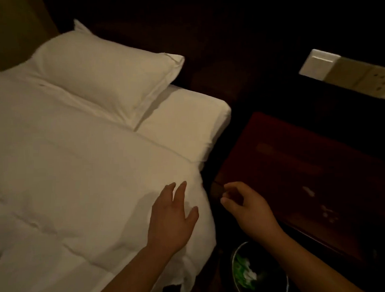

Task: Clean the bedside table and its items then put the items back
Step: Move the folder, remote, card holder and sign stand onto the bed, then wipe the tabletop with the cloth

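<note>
while the left hand point(171, 221) lies spread and empty on the duvet point(79, 171), the right hand point(247, 206) pinches what may be a small dark item point(217, 188) beside the bare bedside table point(308, 163), liable to drop unseen into the bin point(257, 272) below.

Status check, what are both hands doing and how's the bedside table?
Left hand open over the duvet. Right hand pinching something small and dark, too dim to identify. Bedside table top bare, pale smudges showing. Bin below.
</note>
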Demonstrator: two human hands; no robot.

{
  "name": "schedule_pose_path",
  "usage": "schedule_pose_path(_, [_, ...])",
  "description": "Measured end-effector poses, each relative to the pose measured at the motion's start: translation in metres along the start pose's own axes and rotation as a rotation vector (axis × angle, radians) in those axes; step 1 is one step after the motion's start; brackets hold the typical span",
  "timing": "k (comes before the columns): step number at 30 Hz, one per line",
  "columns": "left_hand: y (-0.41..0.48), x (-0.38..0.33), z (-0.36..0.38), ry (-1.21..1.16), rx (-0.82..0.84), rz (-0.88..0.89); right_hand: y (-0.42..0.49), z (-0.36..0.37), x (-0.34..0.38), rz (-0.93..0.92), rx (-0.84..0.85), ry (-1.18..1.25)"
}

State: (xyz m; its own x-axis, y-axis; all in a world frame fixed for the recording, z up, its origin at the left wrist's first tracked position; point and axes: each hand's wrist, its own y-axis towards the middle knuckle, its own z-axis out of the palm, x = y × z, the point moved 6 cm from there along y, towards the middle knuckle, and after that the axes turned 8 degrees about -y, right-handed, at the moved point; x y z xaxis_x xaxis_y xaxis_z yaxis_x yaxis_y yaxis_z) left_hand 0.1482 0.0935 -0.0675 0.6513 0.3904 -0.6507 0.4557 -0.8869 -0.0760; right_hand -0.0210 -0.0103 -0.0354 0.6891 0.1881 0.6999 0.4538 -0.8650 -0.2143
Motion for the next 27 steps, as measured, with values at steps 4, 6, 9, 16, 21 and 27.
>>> schedule_pose_path(4, [0.019,-0.052,0.035,0.023,0.029,0.068,0.001,-0.041,-0.045,0.058,-0.016,0.008])
schedule_pose_path(6, [0.027,-0.07,0.048,0.024,0.047,0.08,0.002,-0.056,-0.06,0.076,-0.015,0.02])
schedule_pose_path(9, [0.04,-0.089,0.066,0.057,0.071,0.101,0.003,-0.079,-0.08,0.094,-0.028,0.045])
schedule_pose_path(16, [0.077,-0.104,0.13,0.206,0.139,0.175,-0.009,-0.139,-0.168,0.21,-0.128,0.034])
schedule_pose_path(21, [0.108,-0.104,0.173,0.401,0.154,0.238,-0.031,-0.202,-0.241,0.178,-0.43,-0.535])
schedule_pose_path(27, [0.158,-0.093,0.214,0.447,0.158,0.259,-0.066,-0.215,-0.354,0.665,-0.316,-0.604])
